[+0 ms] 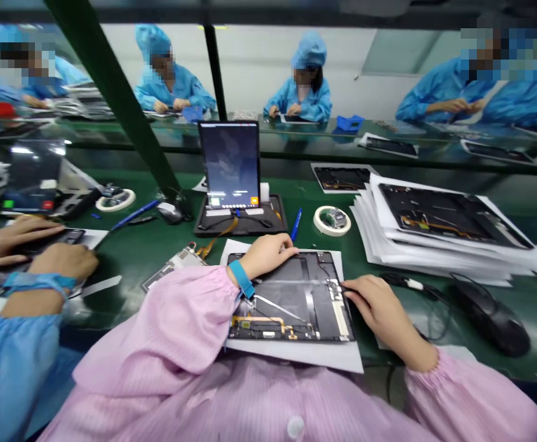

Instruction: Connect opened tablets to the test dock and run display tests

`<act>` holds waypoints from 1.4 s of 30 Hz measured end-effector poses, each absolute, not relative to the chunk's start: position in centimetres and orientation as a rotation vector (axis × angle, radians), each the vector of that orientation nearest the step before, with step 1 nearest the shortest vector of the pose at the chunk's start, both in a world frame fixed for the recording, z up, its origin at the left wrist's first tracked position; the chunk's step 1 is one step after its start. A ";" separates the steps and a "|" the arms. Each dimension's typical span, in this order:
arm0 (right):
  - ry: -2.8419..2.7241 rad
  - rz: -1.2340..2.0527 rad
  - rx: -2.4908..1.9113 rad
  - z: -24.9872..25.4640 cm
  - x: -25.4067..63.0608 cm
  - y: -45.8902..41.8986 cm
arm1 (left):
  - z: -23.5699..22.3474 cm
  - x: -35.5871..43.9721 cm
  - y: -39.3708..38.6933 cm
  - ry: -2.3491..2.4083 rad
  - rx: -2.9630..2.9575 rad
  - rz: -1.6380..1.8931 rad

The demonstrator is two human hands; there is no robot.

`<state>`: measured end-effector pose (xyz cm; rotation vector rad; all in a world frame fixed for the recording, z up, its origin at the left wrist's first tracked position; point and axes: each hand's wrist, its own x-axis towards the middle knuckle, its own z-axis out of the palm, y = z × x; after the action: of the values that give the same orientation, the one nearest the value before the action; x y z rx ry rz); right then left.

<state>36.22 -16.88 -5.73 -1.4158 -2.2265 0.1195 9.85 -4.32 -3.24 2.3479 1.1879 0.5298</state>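
The opened tablet [291,294] lies flat on a white sheet [296,353] at the near edge of the bench [158,245], right in front of the person, its back cover off so the dark inner parts and gold flex cables face up. In the head view, the left hand [268,253] rests on the tablet's far edge with the fingers curled down over it, seemingly to steady the device; a blue wrist strap [241,279] circles that wrist. The right hand [379,307] lies at the tablet's right edge, fingers drawn together and fingertips pressed near the white connector strip, as if holding or seating a small part; whether it pinches anything I cannot tell.

Toward the middle of the bench a second tablet [230,166] stands upright on a black tray [241,221], its screen lit. A roll of tape [332,220] and a blue pen [296,224] sit just beside the tray. A stack of white sheets [434,239] with another opened device lies toward the right edge, with a black mouse [492,316] nearer. At the left edge, a co-worker's hands [42,248] in blue sleeves work on another device.
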 end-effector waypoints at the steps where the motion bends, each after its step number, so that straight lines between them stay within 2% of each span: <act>1: -2.225 0.129 -1.420 -5.9 36.4 -16.8 | -2.7 9.4 -4.1 1.208 2.373 0.563; 7: -2.250 0.156 -1.381 -6.4 37.0 -16.2 | -0.8 5.3 -1.8 1.827 2.354 0.822; 12: -2.241 0.127 -1.378 -6.6 37.2 -16.0 | -2.6 4.2 0.0 2.198 2.068 0.743; 20: -2.259 0.091 -1.385 -5.6 36.5 -16.3 | -3.2 3.8 1.0 2.203 1.940 0.746; 29: -2.260 0.103 -1.409 -6.2 37.2 -16.2 | -2.4 4.7 -0.4 2.114 2.067 0.802; 36: -2.268 0.088 -1.406 -6.5 37.6 -16.1 | -2.3 2.8 1.7 2.075 2.126 0.994; 42: -2.274 0.074 -1.400 -6.7 37.8 -16.0 | -2.6 1.7 3.5 2.062 2.189 1.012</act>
<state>37.78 -15.95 -6.70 -1.3997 -2.2739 0.0741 1.73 3.52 -2.62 2.1890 2.0621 1.0123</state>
